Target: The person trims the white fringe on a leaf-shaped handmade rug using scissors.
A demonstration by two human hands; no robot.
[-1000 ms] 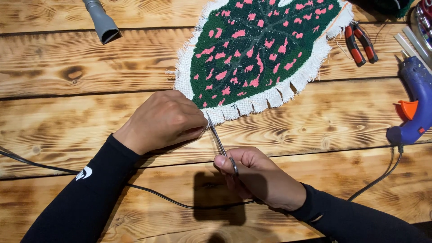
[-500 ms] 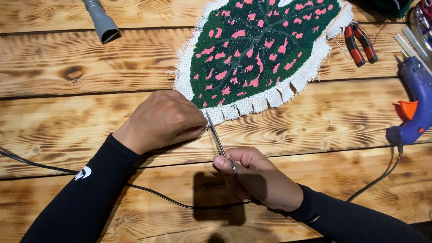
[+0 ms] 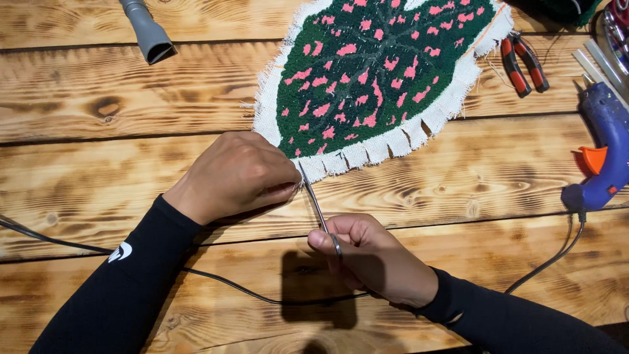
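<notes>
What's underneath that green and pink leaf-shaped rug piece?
The rug lies flat on a wooden table. Its white cloth edge rests on the planks. The left hand covers the tip, where scissors in the right hand reach; the wood beneath it is hidden.

A leaf-shaped tufted rug [image 3: 377, 78] is laid flat on the wooden planks, its pile dark green with pink flecks and paler veins, bordered by a white woven backing cut into short tabs. Its pointed tip is directed toward the lower left. Slim metal scissors [image 3: 319, 211] are set at that tip's fringe, blades angled upward, the handle rings lowermost.
</notes>
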